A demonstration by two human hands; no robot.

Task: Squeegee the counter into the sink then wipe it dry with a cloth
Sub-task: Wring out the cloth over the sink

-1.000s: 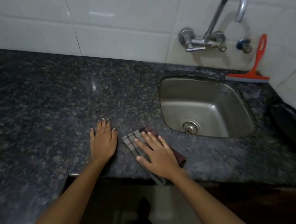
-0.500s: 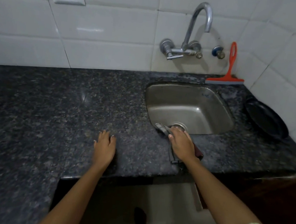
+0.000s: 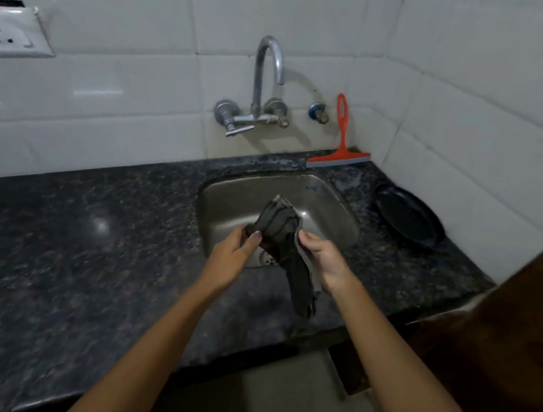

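Judging by how things lay, the job was close to its end. The worktop spread dark and speckled to the left of and beneath the two grips, with one glint of light but no pooled water that could be made out, though the blur hid fine streaks. The sink sat directly behind and under the grips. A black pan rested well to their right. The squeegee stood propped against the tiled wall far beyond the grips, untouched, so the scraping looked done. The cloth hung bunched over the sink between both grips, its tail drooping toward the worktop's front edge. The left hand pinched the cloth's left side, thumb curled on it; the right hand clasped its right edge with curled fingers. Wringing it out seemed the step in hand, with perhaps a last drying pass left.
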